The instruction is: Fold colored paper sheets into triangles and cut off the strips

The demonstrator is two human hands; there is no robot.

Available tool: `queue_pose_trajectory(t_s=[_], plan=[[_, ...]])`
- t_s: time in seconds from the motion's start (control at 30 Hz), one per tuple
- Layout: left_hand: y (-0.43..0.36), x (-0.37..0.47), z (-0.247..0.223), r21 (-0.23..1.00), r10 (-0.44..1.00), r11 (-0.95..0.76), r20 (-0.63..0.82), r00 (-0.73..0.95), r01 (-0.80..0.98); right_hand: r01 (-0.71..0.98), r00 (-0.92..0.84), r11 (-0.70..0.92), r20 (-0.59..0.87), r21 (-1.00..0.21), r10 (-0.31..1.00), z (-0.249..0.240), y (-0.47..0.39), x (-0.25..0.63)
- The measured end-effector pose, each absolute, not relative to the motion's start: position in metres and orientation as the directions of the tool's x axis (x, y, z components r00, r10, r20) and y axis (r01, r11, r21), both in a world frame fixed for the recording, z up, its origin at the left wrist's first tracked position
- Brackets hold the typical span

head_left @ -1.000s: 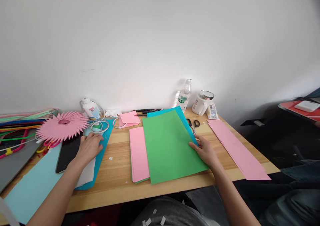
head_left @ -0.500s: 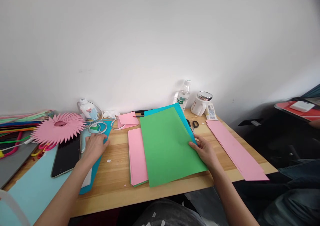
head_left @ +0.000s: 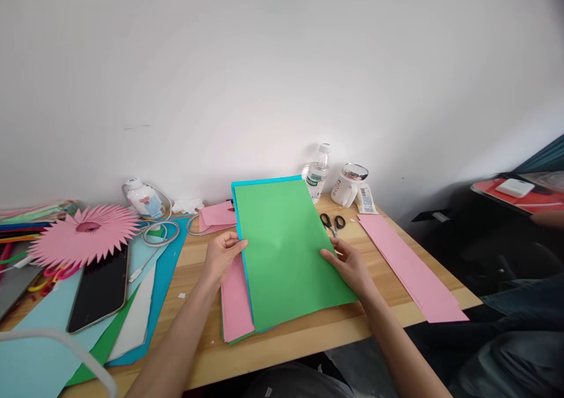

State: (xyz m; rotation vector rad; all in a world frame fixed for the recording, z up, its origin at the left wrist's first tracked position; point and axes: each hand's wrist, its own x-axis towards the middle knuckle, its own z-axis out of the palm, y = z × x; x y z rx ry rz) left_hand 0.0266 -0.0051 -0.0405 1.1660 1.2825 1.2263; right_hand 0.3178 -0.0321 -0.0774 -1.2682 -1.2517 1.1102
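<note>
A large green sheet of paper (head_left: 288, 251) lies over a blue sheet of paper (head_left: 268, 181), which shows along the top and left edges. My left hand (head_left: 222, 257) pinches the left edge of both, thumb on top. At the right edge, my right hand (head_left: 351, 263) grips the sheets with its thumb over the green one; its other fingers are partly hidden beneath. Pink paper (head_left: 235, 304) peeks out under the sheets at the lower left. Just beyond my right hand are black-handled scissors (head_left: 335, 225), their blades partly covered.
Pink paper strips (head_left: 412, 269) lie at the table's right side. A water bottle (head_left: 318, 175), a lidded mug (head_left: 346, 189) and a sachet (head_left: 365, 199) stand near the wall. Leftward are a black tablet (head_left: 99, 292), a pink pleated paper ring (head_left: 83, 233) and a white bottle (head_left: 145, 199).
My left hand has moved right from the papers by the tablet to the left edge of the held sheets. The blue sheet has shifted left, now closely lined up under the green one.
</note>
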Motion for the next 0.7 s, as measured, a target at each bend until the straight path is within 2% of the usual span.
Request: queue_pose_trajectory(t_s=[0.17, 0.33, 0.6, 0.7], plan=[[0.004, 0.033, -0.045, 0.995, 0.987, 0.022, -0.037, -0.155, -0.099, 0.009, 0.084, -0.006, -0.005, -1.000, 0.996, -0.075, -0.020, 0.324], [0.004, 0.033, -0.056, 0.987, 0.973, 0.005, -0.042, -0.227, -0.162, 0.035, 0.172, -0.027, -0.021, -0.999, 0.985, -0.080, -0.014, 0.330], [0.002, 0.038, -0.067, 0.975, 0.969, 0.044, -0.094, -0.227, -0.218, -0.067, 0.054, -0.013, -0.016, -0.998, 0.998, -0.078, -0.021, 0.333], [0.001, 0.041, -0.063, 0.972, 0.972, 0.047, -0.097, -0.214, -0.230, -0.044, 0.057, 0.014, 0.012, -0.999, 0.998, -0.080, -0.020, 0.333]])
